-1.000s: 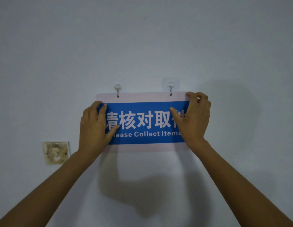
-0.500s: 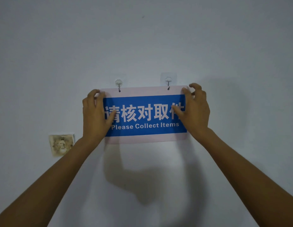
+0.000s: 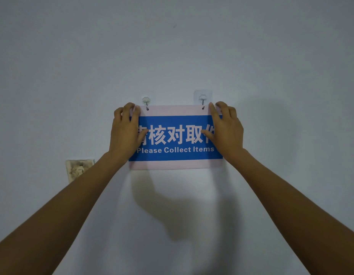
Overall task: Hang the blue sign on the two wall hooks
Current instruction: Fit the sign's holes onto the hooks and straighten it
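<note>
Nearest the camera, both forearms reach up to the wall; left hand (image 3: 125,132) and right hand (image 3: 225,130) grip the blue sign (image 3: 175,136) by its top corners, fingers curled over the edge, thumbs on the face. Sign sits flat against the wall, holes apparently on left hook (image 3: 146,101) and right hook (image 3: 202,98). Step: seating; next likely a gentle release, checking both hooks hold.

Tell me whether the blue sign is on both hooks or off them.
On both, apparently: the blue sign has a hook and a second hook reaching its top holes. Both hands grip its ends.
</note>
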The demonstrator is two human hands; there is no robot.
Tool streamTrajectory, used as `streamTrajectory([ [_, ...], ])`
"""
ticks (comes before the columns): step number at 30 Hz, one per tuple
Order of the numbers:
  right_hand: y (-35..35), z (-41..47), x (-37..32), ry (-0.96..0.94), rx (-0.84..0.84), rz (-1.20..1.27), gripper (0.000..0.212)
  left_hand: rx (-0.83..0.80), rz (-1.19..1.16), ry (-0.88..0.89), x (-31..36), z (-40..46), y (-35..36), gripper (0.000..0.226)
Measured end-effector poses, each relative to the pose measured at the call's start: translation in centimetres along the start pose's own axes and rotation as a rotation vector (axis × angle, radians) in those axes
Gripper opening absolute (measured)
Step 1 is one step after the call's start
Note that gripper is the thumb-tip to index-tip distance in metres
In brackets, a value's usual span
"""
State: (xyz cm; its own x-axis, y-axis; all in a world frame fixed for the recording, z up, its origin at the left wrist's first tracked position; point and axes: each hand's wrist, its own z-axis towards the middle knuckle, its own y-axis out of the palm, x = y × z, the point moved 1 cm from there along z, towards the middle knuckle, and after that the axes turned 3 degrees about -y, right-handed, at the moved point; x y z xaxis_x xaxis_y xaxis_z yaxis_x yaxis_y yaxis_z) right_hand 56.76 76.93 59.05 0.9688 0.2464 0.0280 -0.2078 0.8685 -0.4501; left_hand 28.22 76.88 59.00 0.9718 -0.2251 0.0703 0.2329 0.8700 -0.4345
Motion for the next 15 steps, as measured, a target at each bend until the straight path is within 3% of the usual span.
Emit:
streamTrajectory([
  [3,0.3,-1.6,-0.1,0.059,-0.006,0.097,0.084,-0.030,-0.033,-0.013,-0.3,-0.8,-0.4,0.068],
  [5,0.6,-3.3,-0.1,0.194,0.021,0.244,0.080,-0.031,-0.075,-0.045,-0.5,-1.9,-0.6,0.069],
  [11,1.2,-6.4,0.3,0.436,0.023,0.392,0.070,0.009,-0.303,-0.397,-1.2,-5.1,0.0,0.057],
  [15,1.7,-6.9,0.0,0.536,0.000,0.512,0.063,-0.067,-0.406,-0.599,-1.3,-6.8,0.6,0.040],
])
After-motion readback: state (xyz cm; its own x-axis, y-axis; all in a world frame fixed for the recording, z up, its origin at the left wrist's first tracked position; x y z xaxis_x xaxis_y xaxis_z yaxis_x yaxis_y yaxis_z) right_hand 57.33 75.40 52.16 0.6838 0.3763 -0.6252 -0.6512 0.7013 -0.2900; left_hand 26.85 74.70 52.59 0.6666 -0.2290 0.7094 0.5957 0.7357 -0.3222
